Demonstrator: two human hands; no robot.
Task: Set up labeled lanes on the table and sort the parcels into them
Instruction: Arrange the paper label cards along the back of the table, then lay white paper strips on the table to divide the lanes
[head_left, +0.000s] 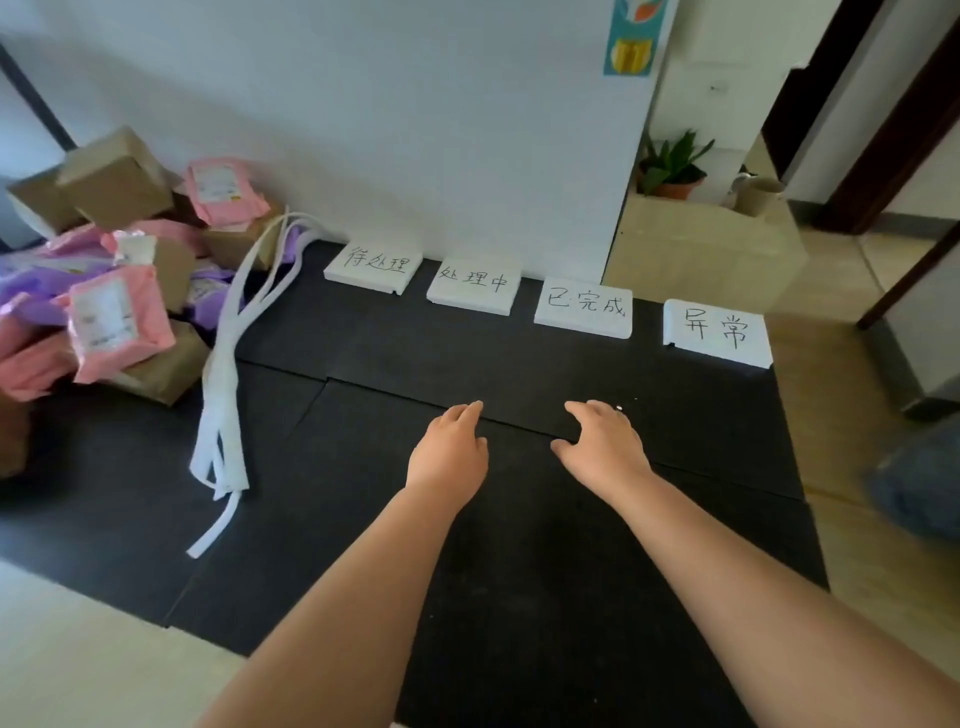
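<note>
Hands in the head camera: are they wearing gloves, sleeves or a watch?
No. The left hand and right hand are bare, no gloves. Both forearms show no sleeve, watch or bracelet up to the picture's edge. A tiny pale speck by a right finger may be a ring or a crumb; too small to tell.

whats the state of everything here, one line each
left hand: open, holding nothing
right hand: open, holding nothing
label cards: four, flat in a row by the wall
parcels: heaped at left, unsorted
white strips: loose bundle, not laid out as lanes
black mat: flat on the floor
</note>
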